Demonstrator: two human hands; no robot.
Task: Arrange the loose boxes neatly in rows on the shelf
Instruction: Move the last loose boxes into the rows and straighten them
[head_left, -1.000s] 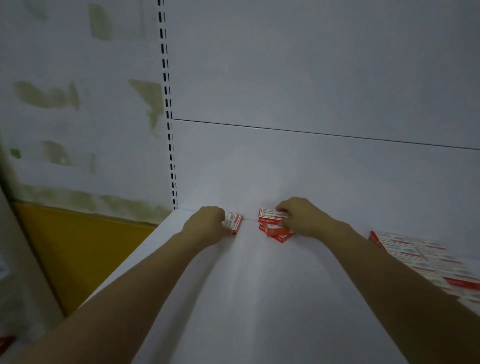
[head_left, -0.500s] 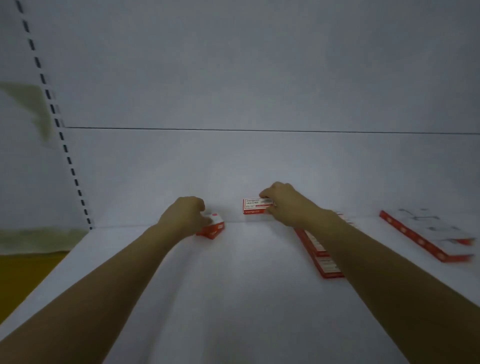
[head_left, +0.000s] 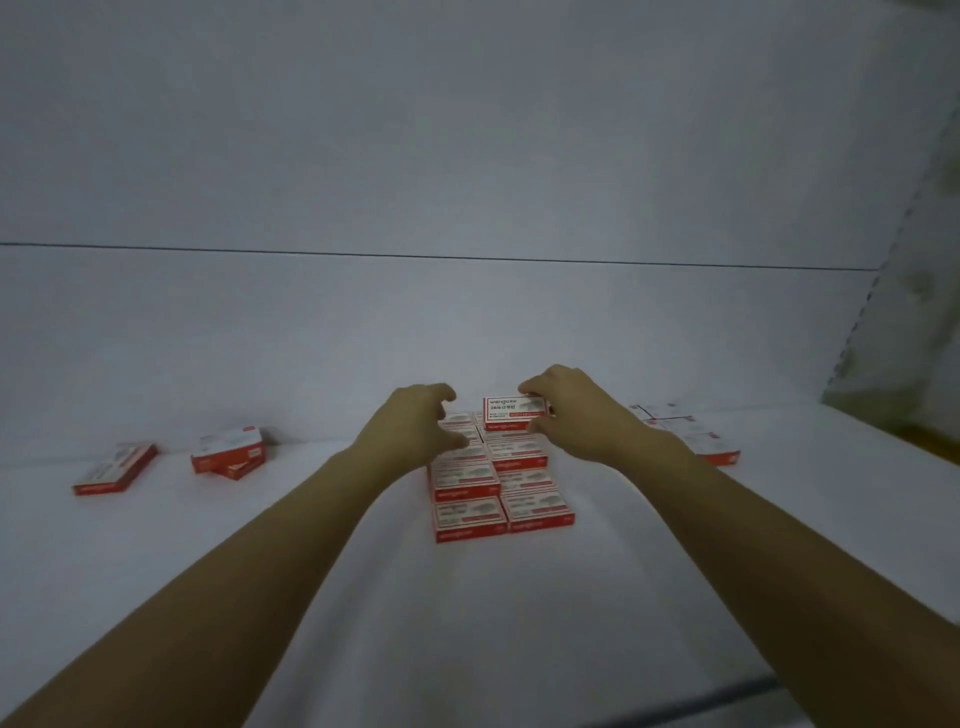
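Note:
Two rows of small red-and-white boxes (head_left: 501, 486) lie flat on the white shelf (head_left: 467, 613), running from the middle toward the back wall. My right hand (head_left: 571, 415) grips one red-and-white box (head_left: 511, 413), held tilted up above the far end of the right row. My left hand (head_left: 415, 423) hovers over the far end of the left row with its fingers loosely curled and nothing in them. Loose boxes lie to the left: one flat box (head_left: 114, 467) and a small untidy pile (head_left: 228, 452).
More red-and-white boxes (head_left: 696, 434) lie at the back right, partly behind my right wrist. A white back panel rises behind the shelf. A perforated upright and a stained wall stand at the far right.
The view has swung right. My left hand let go of its box, which lies at the left. My right hand carried its box over to the far end of the rows.

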